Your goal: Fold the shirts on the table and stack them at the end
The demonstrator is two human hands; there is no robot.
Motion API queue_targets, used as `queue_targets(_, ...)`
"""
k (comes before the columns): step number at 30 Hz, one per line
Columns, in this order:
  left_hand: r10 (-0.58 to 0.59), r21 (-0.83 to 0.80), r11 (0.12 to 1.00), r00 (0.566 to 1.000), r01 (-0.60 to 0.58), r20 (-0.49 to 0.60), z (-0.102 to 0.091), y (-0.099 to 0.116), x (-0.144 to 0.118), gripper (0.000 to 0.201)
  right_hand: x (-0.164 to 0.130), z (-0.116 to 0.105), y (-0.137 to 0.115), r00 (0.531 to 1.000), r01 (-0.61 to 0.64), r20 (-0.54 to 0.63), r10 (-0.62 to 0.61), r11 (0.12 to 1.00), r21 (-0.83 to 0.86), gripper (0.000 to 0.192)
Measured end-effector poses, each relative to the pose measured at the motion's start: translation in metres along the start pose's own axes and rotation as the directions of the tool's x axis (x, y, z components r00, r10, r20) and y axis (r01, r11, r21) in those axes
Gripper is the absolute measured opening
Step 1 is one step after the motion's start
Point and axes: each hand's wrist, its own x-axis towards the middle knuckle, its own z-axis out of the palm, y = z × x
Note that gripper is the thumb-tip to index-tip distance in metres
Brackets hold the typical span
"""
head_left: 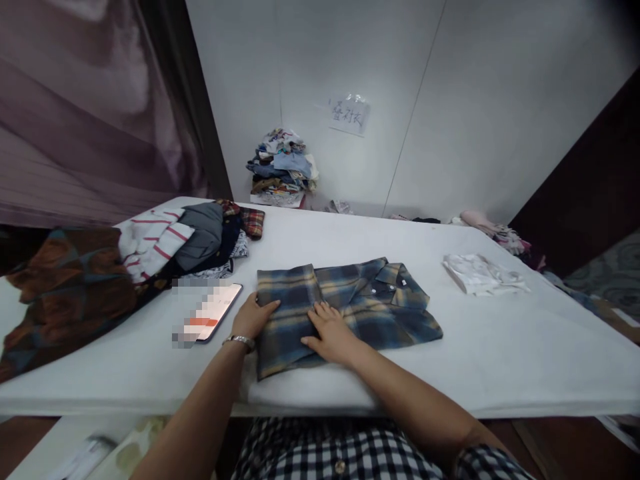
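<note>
A blue and tan plaid shirt (370, 297) lies partly folded on the white table (500, 353), collar toward the far right. My left hand (254, 319) holds the shirt's left edge, a metal bracelet on its wrist. My right hand (331, 333) lies flat on the folded part of the shirt, fingers spread, pressing it down.
A phone (213, 311) lies just left of my left hand. A heap of mixed clothes (150, 257) covers the table's left side. A folded white garment (480, 275) sits at the right. Another clothes pile (283, 167) stands against the back wall.
</note>
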Motion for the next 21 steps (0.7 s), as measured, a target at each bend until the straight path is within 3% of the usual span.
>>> queue_targets(5,-0.009,-0.06,0.998,1.0,0.009,0.001,-0.003,0.006,-0.004,0.047,-0.007,-0.002,-0.001,0.967,0.086,-0.247,-0.055,0.989,0.117,0.065)
queue_targets(8,-0.025,-0.114,0.993,1.0,0.026,0.007,-0.005,0.009,-0.006,0.044,0.001,0.002,0.007,0.983,0.017,-0.172,0.057,0.917,0.399,0.067)
queue_targets(11,-0.047,-0.242,0.969,0.998,0.054,0.037,-0.01,0.022,-0.008,0.045,0.008,0.005,0.014,0.98,-0.07,-0.083,0.179,0.707,0.704,0.064)
queue_targets(14,-0.019,-0.454,0.889,0.997,0.049,0.071,-0.016,0.057,-0.017,0.053,0.002,-0.004,0.011,0.961,-0.028,-0.098,0.258,0.445,0.895,0.064)
queue_targets(16,0.067,-0.582,0.812,0.987,0.03,0.144,-0.016,0.091,-0.027,0.06,-0.01,-0.017,0.011,0.95,0.017,-0.104,0.295,0.281,0.96,0.068)
queue_targets(18,0.218,-0.673,0.74,0.94,0.016,0.262,-0.009,0.124,-0.036,0.064,-0.022,-0.031,0.017,0.935,0.06,-0.101,0.339,0.13,0.99,0.071)
queue_targets(20,0.346,-0.713,0.701,0.884,-0.02,0.315,0.008,0.144,-0.043,0.066,-0.034,-0.04,0.031,0.919,0.09,-0.091,0.384,0.021,0.996,0.071)
queue_targets(21,0.377,-0.705,0.706,0.878,-0.067,0.294,0.019,0.147,-0.045,0.065,-0.039,-0.043,0.04,0.912,0.083,-0.069,0.405,-0.018,0.996,0.069)
